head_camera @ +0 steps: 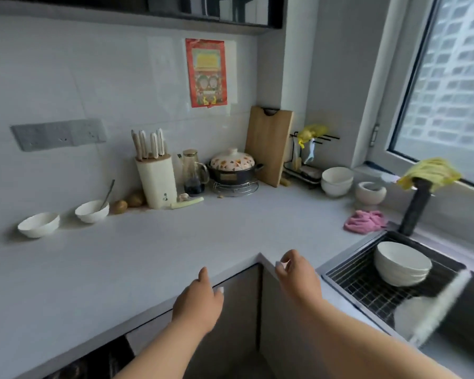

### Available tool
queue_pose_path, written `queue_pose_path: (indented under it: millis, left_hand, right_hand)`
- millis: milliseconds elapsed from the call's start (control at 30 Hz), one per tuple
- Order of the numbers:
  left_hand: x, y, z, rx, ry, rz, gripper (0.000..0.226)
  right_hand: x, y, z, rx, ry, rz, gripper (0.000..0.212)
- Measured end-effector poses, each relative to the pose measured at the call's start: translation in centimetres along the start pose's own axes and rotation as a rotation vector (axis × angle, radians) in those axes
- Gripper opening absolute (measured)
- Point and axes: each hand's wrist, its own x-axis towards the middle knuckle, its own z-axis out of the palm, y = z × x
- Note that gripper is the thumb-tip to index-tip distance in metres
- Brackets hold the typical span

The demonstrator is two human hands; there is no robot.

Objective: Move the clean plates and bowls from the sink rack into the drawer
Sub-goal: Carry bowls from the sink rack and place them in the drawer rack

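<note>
Left hand: our fingers loosely curled, holding nothing, near the desk edge above the cupboard fronts.

Right hand: fingers bent, thumb and forefinger close together at the desk's corner; we see nothing held in them.

Sink rack, to our right: wire grid carrying a stack of white bowls, upside down; beside it a plate, blurred, and a pale rim we cannot identify.

Drawer: none open in view; which front it is, we cannot tell.

Desk, further out: two white bowls stacked near the window, a stone mortar, a pink cloth, a knife block, two single bowls at left.

Progress, by our judgement: barely begun. The rack is still loaded, both hands empty, the drawer not yet opened. All carrying remains.
</note>
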Motion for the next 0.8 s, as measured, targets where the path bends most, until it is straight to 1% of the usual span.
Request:
queue_pose_path:
  millis: [100,167,233,333,600,800]
  left_hand:
    - [1.6,5.8,2.5,-0.006,-0.026,0.091,0.058]
    - [2.4,9.3,4.0,-0.016,-0.059,0.149,0.061]
    - [3.1,12.3,5.3,-0.018,-0.101,0.196,0.065]
    - [4.0,15.9,6.8,0.008,-0.130,0.276,0.061]
    - [6.6,22.3,11.0,0.069,-0.190,0.460,0.062]
    - [10.5,25.3,15.3,0.137,-0.262,0.495,0.074]
  right_hand:
    - [2.3,5.3,-3.4,-0.047,0.058,0.078,0.020]
    - [3.4,8.4,-5.5,-0.036,0.098,0.143,0.018]
    - [4.2,11.0,-7.3,-0.023,0.132,0.196,0.016]
    - [4.7,14.1,-9.0,-0.035,0.159,0.252,0.015]
    - [5.6,20.0,-11.5,-0.082,0.216,0.391,0.016]
    - [8.2,23.4,-12.4,-0.129,0.256,0.476,0.017]
